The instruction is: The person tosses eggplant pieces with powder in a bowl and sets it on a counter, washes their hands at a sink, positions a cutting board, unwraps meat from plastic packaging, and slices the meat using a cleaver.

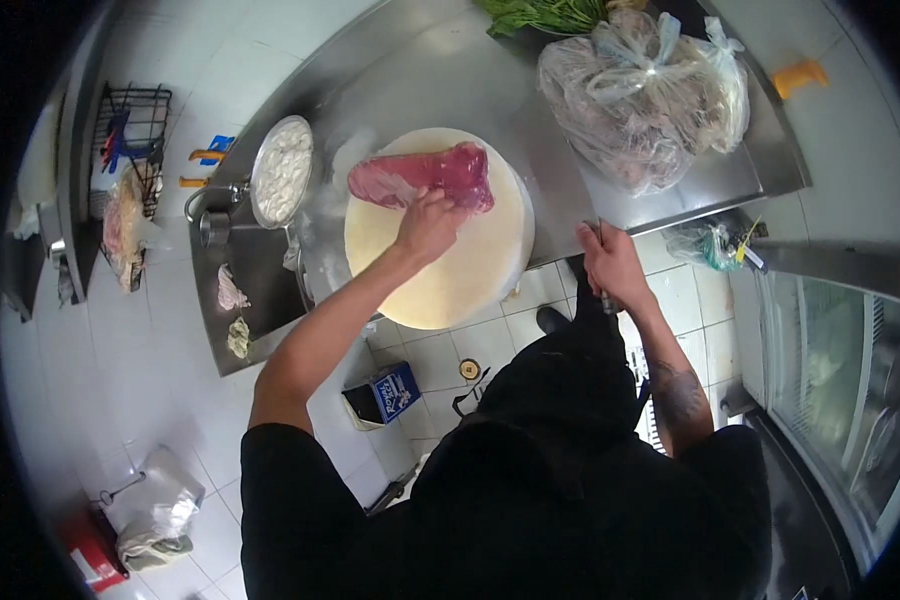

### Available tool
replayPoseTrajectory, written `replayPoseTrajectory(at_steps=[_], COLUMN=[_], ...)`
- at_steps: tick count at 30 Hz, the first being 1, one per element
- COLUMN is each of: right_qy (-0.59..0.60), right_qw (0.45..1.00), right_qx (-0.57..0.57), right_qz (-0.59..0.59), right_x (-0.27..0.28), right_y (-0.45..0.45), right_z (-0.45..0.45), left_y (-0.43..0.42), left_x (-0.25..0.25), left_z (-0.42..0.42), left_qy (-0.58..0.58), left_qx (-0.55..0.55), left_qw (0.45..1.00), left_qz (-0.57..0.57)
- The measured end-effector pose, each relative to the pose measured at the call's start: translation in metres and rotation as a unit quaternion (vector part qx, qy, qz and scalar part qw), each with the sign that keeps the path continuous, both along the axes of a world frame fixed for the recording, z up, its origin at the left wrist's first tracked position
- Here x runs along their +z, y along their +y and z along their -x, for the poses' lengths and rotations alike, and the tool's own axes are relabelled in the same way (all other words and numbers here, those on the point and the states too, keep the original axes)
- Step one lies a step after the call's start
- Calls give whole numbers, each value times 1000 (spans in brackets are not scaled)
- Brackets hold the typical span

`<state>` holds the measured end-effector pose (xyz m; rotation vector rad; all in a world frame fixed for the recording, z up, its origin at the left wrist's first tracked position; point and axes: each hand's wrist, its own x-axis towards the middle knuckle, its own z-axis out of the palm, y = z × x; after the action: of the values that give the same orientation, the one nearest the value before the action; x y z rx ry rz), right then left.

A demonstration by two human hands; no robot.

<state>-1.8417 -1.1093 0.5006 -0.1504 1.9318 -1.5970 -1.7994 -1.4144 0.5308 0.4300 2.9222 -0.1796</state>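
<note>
A long piece of raw red meat [420,176] lies across a thick round cutting block [400,270]. It looks glossy, as if in clear plastic wrap. My left hand [432,228] is closed, its curled fingers gripping the near side of the meat. Away to the right, just off the front edge of the steel counter, my right hand [613,264] is closed round a slim dark handle [608,303], which looks like a knife's. Its blade cannot be made out against the dark clothing.
Large clear bags of meat [630,110] and leafy greens [540,14] occupy the steel counter [450,70] at the back right. Left of the block stand a bowl of white paste [282,170] and a small metal pot [213,228]. A blue tin [385,393] sits below.
</note>
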Motion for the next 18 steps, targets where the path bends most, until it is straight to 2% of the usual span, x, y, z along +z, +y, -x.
replayPoseTrajectory(at_steps=[1,3,4,5,6,7,8,9,10,14,16,18], right_qy=[4,160,237,310,320,291,262,272,311,410,429,447], right_qw=[1000,981,959,928,925,921,914,910,891,825,820,814], right_qx=[7,36,49,58,67,83,99,111,118,162,168,170], right_qz=[-1,-100,-148,-197,-195,-245,-295,-292,-309,-354,-340,-330], right_x=[0,-5,-6,-7,-2,3,6,-2,-20,-78,-96,-88], right_y=[-4,-15,-22,-33,-46,-61,-74,-84,-93,-114,-113,-110], right_z=[10,33,44,53,62,70,77,83,87,95,99,97], left_y=[-1,-8,-15,-18,-18,-15,-9,-5,-4,-19,-13,-1], left_x=[-3,-9,-8,4,18,29,41,47,46,5,-15,-38], left_z=[-8,-13,-14,-14,-15,-14,-12,-14,-22,-53,-65,-61], left_qy=[27,127,135,90,45,54,49,45,54,157,240,283], left_qx=[-6,-63,-57,-40,-22,-12,-25,-36,-21,-18,48,74], left_qw=[999,984,984,991,996,995,988,975,975,960,907,884], left_qz=[-30,-105,-105,-92,-79,-79,-147,-216,-217,-231,-342,-365])
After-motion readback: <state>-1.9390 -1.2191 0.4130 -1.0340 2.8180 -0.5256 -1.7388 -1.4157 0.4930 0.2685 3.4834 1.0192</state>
